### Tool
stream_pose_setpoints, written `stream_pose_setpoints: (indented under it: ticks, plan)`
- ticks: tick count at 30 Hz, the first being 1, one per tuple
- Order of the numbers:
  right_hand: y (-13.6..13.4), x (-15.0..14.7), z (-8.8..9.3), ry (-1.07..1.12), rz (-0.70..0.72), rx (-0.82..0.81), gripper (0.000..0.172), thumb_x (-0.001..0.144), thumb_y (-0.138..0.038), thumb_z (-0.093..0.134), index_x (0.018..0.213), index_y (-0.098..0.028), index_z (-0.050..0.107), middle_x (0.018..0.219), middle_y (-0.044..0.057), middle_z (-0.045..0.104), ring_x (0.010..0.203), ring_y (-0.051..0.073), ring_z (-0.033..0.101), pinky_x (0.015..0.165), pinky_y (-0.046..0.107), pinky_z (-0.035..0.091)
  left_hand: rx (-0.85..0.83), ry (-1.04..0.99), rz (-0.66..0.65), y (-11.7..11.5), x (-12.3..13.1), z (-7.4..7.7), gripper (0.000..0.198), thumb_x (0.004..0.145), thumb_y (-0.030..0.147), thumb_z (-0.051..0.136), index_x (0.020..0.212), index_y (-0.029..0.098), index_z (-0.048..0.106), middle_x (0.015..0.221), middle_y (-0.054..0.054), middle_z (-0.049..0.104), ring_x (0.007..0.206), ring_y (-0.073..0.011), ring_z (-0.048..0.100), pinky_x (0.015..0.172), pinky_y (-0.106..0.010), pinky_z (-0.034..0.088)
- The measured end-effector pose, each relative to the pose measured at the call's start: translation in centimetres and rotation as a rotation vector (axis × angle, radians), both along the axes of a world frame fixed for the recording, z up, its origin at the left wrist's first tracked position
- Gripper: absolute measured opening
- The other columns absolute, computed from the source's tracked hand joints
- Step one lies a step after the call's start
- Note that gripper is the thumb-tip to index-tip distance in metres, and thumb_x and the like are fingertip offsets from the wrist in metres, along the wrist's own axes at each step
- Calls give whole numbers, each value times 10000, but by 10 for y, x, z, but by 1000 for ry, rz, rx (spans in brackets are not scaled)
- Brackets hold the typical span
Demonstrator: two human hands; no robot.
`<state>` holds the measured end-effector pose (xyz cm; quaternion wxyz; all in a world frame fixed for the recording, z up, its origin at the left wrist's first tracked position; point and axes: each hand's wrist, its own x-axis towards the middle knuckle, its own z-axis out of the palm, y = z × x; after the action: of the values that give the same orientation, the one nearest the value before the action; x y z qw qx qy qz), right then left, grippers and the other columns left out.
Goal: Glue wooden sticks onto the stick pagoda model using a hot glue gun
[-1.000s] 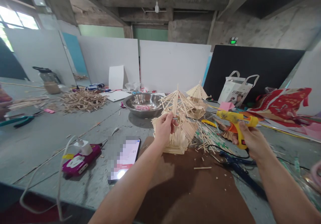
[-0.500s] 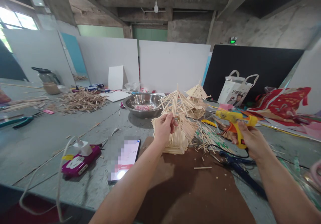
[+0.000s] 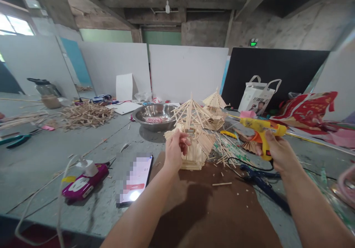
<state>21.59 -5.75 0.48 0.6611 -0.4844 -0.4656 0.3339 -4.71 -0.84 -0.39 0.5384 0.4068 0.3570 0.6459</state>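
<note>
A small pagoda model (image 3: 195,137) built of thin wooden sticks stands on a brown board (image 3: 205,203) in front of me. My left hand (image 3: 175,148) pinches a stick at the model's roof edge, fingers closed on it. My right hand (image 3: 277,152) grips a yellow hot glue gun (image 3: 260,129), nozzle pointing left, held a little right of the model and apart from it. The gun's black cord (image 3: 249,166) trails over the table.
A steel bowl (image 3: 144,113) and a second stick model (image 3: 215,107) sit behind. A lit phone (image 3: 135,177) and a pink power bank (image 3: 83,183) with white cable lie left. Loose sticks (image 3: 85,113), pliers (image 3: 15,140), a jar (image 3: 47,94) and bags (image 3: 257,98) surround.
The view has shifted slightly; my left hand has slid down a little on the model's roof edge. The right hand and glue gun stay nearly where they were.
</note>
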Motion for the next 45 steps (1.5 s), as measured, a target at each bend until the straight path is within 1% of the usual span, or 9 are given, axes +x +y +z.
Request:
stream_pose_setpoints:
  ticks: [5, 10, 14, 18, 23, 28, 31, 41, 45]
  plan:
    - [1, 3, 9, 111, -38, 132, 393, 652, -553, 540, 778, -181, 545, 621, 28, 593, 326, 87, 400, 348, 250, 331, 50, 116, 36, -23, 4, -15, 323, 703, 458, 484, 593, 156, 511, 414, 40, 467, 320, -49, 349, 328, -173, 234]
    - [4, 5, 21, 187, -100, 294, 428, 642, -597, 509, 784, -194, 541, 663, 28, 593, 321, 79, 400, 341, 252, 333, 302, 775, -283, -39, 23, -19, 307, 762, 367, 431, 572, 165, 564, 506, -1, 547, 419, -79, 433, 412, -190, 309]
    - [-2, 16, 29, 232, -200, 394, 422, 643, -617, 486, 727, -203, 505, 686, 8, 576, 319, 62, 397, 345, 244, 338, 535, 1297, -541, -38, 38, -32, 210, 751, 259, 441, 733, 188, 637, 692, -35, 628, 631, -143, 550, 568, -225, 384]
    - [-12, 28, 36, 224, -336, 484, 391, 695, -585, 438, 717, -197, 487, 678, -2, 563, 339, 62, 424, 350, 236, 345, 561, 1582, -574, -28, 56, -49, 255, 732, 166, 401, 811, 180, 643, 817, -83, 631, 755, -188, 571, 662, -265, 414]
    - [-13, 28, 36, 132, -361, 484, 356, 730, -522, 444, 767, -176, 517, 672, 23, 583, 339, 67, 435, 333, 224, 329, 483, 1606, -519, -13, 84, -59, 260, 749, 161, 375, 777, 156, 634, 797, -104, 634, 735, -203, 579, 671, -299, 413]
    - [-4, 27, 24, -157, -177, 140, 412, 695, -528, 506, 851, -150, 555, 518, -4, 550, 359, 89, 469, 341, 205, 349, 337, 1508, -359, 6, 109, -72, 191, 726, 172, 431, 680, 151, 616, 710, -108, 611, 690, -222, 564, 630, -319, 401]
    - [2, 29, 17, -273, -176, 13, 410, 671, -530, 534, 821, -149, 566, 449, -31, 508, 356, 99, 485, 353, 208, 375, 305, 1489, -341, 15, 121, -79, 167, 713, 157, 448, 692, 160, 615, 742, -89, 605, 727, -206, 555, 662, -309, 400]
    - [4, 30, 19, -308, -201, 28, 390, 719, -518, 485, 725, -150, 615, 378, -35, 456, 338, 89, 471, 333, 194, 371, 380, 1415, -320, 37, 162, -94, 123, 697, 161, 491, 667, 170, 610, 794, -83, 574, 744, -218, 551, 697, -336, 400]
    - [4, 31, 18, -308, -213, 36, 389, 723, -512, 486, 737, -148, 623, 369, -40, 446, 317, 78, 442, 324, 191, 361, 329, 1470, -357, 40, 172, -94, 116, 698, 208, 508, 745, 184, 611, 763, -71, 589, 710, -219, 560, 664, -329, 410]
